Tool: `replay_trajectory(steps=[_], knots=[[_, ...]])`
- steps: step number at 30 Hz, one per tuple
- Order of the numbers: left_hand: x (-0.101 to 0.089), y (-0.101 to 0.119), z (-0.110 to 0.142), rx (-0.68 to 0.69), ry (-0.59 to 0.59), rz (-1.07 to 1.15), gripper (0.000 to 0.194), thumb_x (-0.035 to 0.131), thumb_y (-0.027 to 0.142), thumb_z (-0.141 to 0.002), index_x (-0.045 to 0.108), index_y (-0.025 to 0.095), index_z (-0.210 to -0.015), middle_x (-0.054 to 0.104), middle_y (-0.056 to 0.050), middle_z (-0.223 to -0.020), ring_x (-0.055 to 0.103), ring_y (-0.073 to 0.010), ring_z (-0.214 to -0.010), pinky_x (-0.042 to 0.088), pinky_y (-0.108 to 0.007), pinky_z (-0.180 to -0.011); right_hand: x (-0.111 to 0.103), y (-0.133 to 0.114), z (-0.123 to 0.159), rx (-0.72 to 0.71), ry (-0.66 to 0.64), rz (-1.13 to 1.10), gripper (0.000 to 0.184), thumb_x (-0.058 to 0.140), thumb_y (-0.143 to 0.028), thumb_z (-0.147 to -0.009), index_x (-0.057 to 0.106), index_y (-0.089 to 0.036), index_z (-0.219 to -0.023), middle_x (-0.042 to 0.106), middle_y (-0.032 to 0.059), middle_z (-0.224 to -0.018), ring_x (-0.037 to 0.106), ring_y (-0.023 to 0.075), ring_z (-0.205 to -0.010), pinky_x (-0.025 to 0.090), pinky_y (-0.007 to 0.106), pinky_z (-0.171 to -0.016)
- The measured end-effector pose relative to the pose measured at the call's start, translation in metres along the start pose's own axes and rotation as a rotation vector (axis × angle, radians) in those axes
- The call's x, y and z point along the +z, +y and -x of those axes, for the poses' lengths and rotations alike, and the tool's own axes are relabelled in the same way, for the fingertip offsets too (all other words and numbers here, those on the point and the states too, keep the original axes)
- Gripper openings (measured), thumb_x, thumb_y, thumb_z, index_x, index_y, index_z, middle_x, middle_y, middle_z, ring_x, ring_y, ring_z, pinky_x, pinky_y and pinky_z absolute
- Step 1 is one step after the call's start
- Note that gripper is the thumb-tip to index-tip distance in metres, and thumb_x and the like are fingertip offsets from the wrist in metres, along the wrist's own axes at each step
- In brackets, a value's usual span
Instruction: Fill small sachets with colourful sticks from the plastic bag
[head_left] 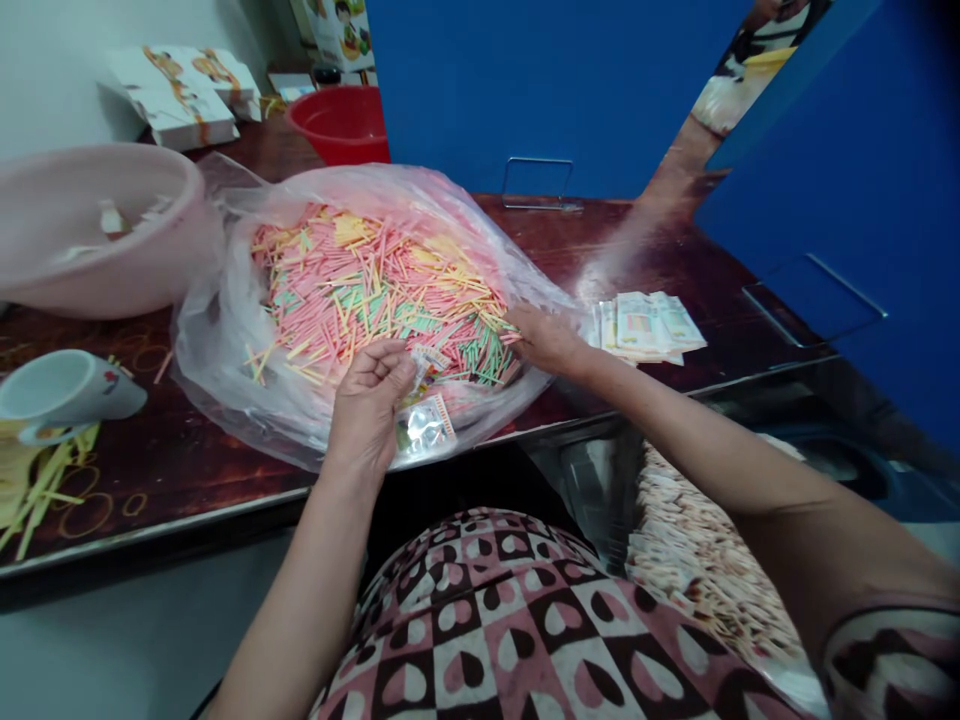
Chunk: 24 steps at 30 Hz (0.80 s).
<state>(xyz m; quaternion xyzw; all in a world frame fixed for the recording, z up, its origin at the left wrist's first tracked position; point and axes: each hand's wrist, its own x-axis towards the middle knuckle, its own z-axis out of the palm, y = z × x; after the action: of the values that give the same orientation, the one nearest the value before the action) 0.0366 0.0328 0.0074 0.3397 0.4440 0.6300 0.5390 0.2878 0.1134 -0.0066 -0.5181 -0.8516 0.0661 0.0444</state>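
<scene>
A clear plastic bag (214,345) lies open on the table, filled with a heap of thin pink, yellow and green sticks (375,290). My left hand (367,405) is curled over the bag's near side, holding a strip of small foil-backed printed sachets (426,425). My right hand (547,340) rests at the heap's right edge, its fingertips among the sticks. I cannot tell whether those fingers pinch any sticks.
A pink plastic basin (97,230) stands left of the bag, beside a white mug (64,390) on its side and loose yellow sticks (37,490). A stack of printed packets (645,325) lies right. A red bowl (341,125) and white boxes (180,95) stand behind. Blue panels border the table.
</scene>
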Motion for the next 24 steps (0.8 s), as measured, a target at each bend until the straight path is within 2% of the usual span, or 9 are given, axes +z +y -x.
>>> replay_trajectory(steps=[4,8,12,15,17,20,22,24], knots=[[0.003,0.0,0.006,0.054,-0.031,-0.145,0.032,0.088,0.026,-0.065,0.077,0.018,-0.094,0.065,0.002,-0.075,0.056,-0.008,-0.067,0.048,-0.017,-0.065,0.008,-0.003,-0.006,0.031,0.053,-0.099,0.033,0.039,-0.026,-0.105,0.063,-0.011,-0.121,0.069,0.02,-0.124,0.063,0.0289,-0.11,0.046,0.039,-0.095],[0.006,-0.002,0.01,0.043,-0.146,-0.269,0.029,0.083,0.027,-0.072,0.079,0.02,-0.1,0.065,0.0,-0.079,0.054,-0.0093,-0.065,0.044,-0.019,-0.061,0.008,-0.004,-0.007,0.109,0.106,-0.27,0.029,0.043,-0.033,-0.104,0.064,-0.013,-0.112,0.074,0.015,-0.105,0.066,0.0245,-0.089,0.047,0.035,-0.081],[0.008,-0.005,0.011,0.019,-0.167,-0.28,0.027,0.081,0.027,-0.075,0.078,0.02,-0.101,0.066,-0.001,-0.082,0.055,-0.0103,-0.069,0.043,-0.02,-0.063,0.0,-0.009,-0.003,0.135,0.119,-0.626,0.029,0.045,-0.037,-0.103,0.062,-0.019,-0.088,0.068,0.004,-0.072,0.059,0.0175,-0.064,0.046,0.03,-0.066],[0.009,-0.005,0.011,0.028,-0.195,-0.291,0.03,0.079,0.027,-0.077,0.077,0.02,-0.106,0.065,0.0,-0.082,0.054,-0.01,-0.069,0.043,-0.02,-0.064,-0.004,-0.015,0.001,0.107,0.048,-0.863,0.035,0.044,-0.036,-0.103,0.058,-0.021,-0.075,0.06,0.0002,-0.062,0.053,0.0145,-0.056,0.044,0.029,-0.06],[0.012,-0.003,0.01,0.049,-0.286,-0.346,0.041,0.077,0.028,-0.08,0.074,0.021,-0.12,0.063,0.001,-0.08,0.052,-0.0099,-0.067,0.042,-0.02,-0.063,-0.003,-0.018,0.004,0.047,0.029,-0.887,0.037,0.045,-0.039,-0.103,0.059,-0.02,-0.075,0.057,-0.0008,-0.063,0.049,0.0132,-0.057,0.043,0.028,-0.061],[0.017,-0.001,0.007,0.148,-0.442,-0.524,0.056,0.07,0.029,-0.086,0.062,0.026,-0.142,0.062,0.003,-0.078,0.05,-0.0111,-0.064,0.043,-0.021,-0.063,0.003,-0.02,0.008,-0.098,0.118,-0.778,0.032,0.05,-0.043,-0.101,0.062,-0.02,-0.083,0.063,0.0013,-0.077,0.052,0.014,-0.069,0.045,0.028,-0.07],[0.022,-0.002,0.002,0.267,-0.49,-0.681,0.055,0.065,0.027,-0.089,0.061,0.027,-0.144,0.063,0.002,-0.079,0.053,-0.0135,-0.068,0.046,-0.024,-0.071,0.006,-0.021,0.01,-0.199,0.16,-0.709,0.028,0.054,-0.044,-0.099,0.063,-0.02,-0.091,0.067,0.0037,-0.087,0.057,0.0161,-0.079,0.048,0.03,-0.078],[0.026,-0.006,-0.003,0.382,-0.518,-0.804,0.05,0.061,0.025,-0.091,0.066,0.026,-0.14,0.065,0.0,-0.08,0.057,-0.0166,-0.076,0.048,-0.028,-0.082,0.007,-0.023,0.011,-0.275,0.158,-0.696,0.028,0.054,-0.045,-0.098,0.065,-0.019,-0.098,0.07,0.0057,-0.094,0.061,0.0181,-0.088,0.049,0.031,-0.083]])
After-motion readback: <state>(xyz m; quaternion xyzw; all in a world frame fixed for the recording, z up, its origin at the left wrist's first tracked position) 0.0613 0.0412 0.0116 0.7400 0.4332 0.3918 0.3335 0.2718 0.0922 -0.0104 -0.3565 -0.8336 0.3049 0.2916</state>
